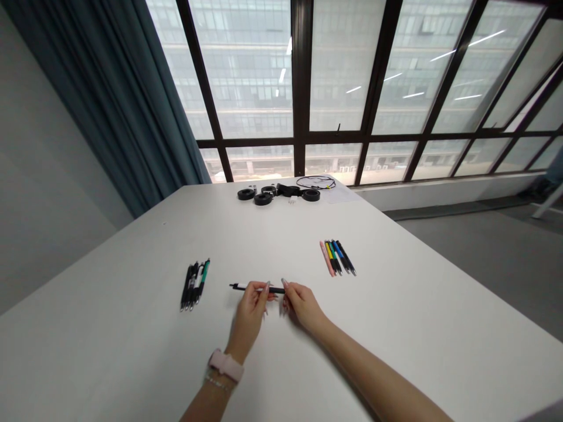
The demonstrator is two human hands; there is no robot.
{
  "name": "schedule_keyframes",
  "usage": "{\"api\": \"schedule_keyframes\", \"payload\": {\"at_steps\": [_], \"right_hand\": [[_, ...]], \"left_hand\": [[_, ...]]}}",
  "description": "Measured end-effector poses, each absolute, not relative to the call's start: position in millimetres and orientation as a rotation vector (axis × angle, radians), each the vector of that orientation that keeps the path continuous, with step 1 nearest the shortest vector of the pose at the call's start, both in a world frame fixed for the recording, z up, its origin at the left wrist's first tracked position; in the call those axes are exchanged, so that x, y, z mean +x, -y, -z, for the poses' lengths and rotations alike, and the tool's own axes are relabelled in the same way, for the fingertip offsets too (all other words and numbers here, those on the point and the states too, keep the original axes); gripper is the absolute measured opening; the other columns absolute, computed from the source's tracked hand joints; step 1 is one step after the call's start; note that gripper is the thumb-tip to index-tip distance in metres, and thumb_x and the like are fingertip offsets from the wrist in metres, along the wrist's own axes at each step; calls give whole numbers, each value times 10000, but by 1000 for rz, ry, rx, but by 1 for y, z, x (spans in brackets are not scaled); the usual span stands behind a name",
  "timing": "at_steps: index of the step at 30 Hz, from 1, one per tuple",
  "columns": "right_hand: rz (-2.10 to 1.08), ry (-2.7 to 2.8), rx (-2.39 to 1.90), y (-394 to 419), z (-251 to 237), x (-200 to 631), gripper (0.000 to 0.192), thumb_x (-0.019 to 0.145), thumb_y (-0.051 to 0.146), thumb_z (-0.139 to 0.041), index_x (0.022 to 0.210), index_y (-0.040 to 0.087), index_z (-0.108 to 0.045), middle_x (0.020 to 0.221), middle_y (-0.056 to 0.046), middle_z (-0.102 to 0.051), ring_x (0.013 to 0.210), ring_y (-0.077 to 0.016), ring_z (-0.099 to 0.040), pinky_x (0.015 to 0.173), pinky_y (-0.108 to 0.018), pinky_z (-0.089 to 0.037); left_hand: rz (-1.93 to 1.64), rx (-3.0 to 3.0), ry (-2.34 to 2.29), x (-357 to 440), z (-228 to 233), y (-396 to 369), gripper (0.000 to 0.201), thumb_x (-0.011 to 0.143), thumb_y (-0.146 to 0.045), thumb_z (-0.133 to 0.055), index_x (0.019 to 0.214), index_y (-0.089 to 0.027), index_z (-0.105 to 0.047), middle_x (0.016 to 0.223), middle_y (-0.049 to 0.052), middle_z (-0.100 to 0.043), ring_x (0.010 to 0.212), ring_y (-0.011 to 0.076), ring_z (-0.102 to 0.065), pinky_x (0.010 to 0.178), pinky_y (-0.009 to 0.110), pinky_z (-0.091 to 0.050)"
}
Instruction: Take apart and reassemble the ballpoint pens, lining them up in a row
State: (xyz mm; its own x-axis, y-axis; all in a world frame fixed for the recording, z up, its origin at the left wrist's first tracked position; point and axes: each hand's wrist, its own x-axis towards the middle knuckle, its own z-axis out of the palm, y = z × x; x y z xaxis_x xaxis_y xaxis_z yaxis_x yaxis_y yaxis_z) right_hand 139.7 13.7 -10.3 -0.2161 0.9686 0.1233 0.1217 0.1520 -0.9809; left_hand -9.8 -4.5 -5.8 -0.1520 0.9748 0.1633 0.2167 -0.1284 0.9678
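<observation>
- Head view, item in hand: a slim black-and-white plastic pen [240, 287] lies crosswise in front of me, just above or at the tabletop; I cannot tell whether it touches.
- Left hand [250, 310]: thumb and fingers pinch the pen around its middle; the pen's left end projects past them.
- Right hand [308, 306]: thumb and fingertips close on the dark right end of the pen; the exact contact is partly hidden.
- Handling, in my judgement: light, stiff, not readily broken, somewhat slippery on the smooth barrel and apt to roll if released. Best hold is a light pinch at mid-barrel, with the second pinch near one end.
- Beside the hands: a row of mostly black pens, one with green [193, 286], lies to the left; a row of pink, yellow, green, blue and black pens [336, 258] lies ahead to the right. Both stand apart from my fingers.
- Edges and room: the smooth white table [268, 369] extends between my hands and both rows; its right edge runs well beyond the coloured row. Black ring-shaped rolls [263, 200] and a looped black cable [328, 187] sit at the far end, well apart.
</observation>
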Motion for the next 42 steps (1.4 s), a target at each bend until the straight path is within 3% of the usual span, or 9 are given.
{"api": "schedule_keyframes", "payload": {"at_steps": [3, 8, 14, 19, 25, 31, 42], "right_hand": [[-1226, 1492, -1099, -14, 10, 139, 612, 893, 642, -312, 522, 190, -492, 484, 17, -483, 500, -117, -476, 560, -240, -369], [-1271, 1403, -1079, -11, 5, 139, 471, 829, 666, -446, 780, 205, -523, 550, 55, -501, 491, -110, -466, 519, -222, -363], [-1216, 1494, -1106, -13, 7, 139, 600, 871, 675, -321, 551, 189, -467, 508, 25, -474, 514, -111, -458, 552, -232, -365], [-1252, 1468, -1105, -10, 6, 140, 471, 837, 652, -444, 765, 194, -524, 554, 50, -508, 493, -107, -474, 512, -218, -364], [-1216, 1530, -1132, -13, 7, 139, 575, 861, 667, -353, 545, 195, -441, 495, 37, -443, 499, -106, -442, 525, -224, -352], [-1267, 1513, -1115, -10, 7, 139, 457, 858, 630, -429, 764, 194, -527, 532, 54, -508, 464, -99, -468, 500, -209, -363], [-1133, 1642, -1148, -14, 8, 141, 572, 888, 643, -321, 598, 185, -504, 537, 32, -472, 545, -110, -455, 560, -222, -343]], "left_hand": [[-1347, 1403, -1415, -10, 7, 4, 317, 814, -506, -543, 878, -197, -523, 727, 35, -675, 680, 178, -636, 531, 251, -434], [-1360, 1392, -1443, -11, 7, 5, 310, 826, -501, -526, 882, -197, -508, 711, 21, -668, 632, 159, -612, 530, 247, -426], [-1325, 1424, -1421, -9, 5, 6, 294, 841, -485, -514, 881, -194, -505, 717, 17, -663, 612, 146, -589, 529, 241, -418], [-1356, 1396, -1452, -10, 6, 5, 305, 841, -494, -508, 888, -193, -496, 686, 7, -652, 553, 132, -552, 501, 235, -404], [-1327, 1426, -1426, -11, 11, 4, 290, 845, -478, -512, 894, -193, -502, 705, 7, -654, 591, 134, -576, 524, 237, -417], [-1359, 1376, -1452, -11, 10, 4, 318, 828, -505, -519, 886, -193, -502, 680, 1, -651, 543, 125, -546, 499, 231, -401], [-1338, 1406, -1423, -13, 15, 0, 307, 832, -498, -519, 880, -195, -506, 689, 5, -653, 559, 135, -568, 492, 229, -387]]}}
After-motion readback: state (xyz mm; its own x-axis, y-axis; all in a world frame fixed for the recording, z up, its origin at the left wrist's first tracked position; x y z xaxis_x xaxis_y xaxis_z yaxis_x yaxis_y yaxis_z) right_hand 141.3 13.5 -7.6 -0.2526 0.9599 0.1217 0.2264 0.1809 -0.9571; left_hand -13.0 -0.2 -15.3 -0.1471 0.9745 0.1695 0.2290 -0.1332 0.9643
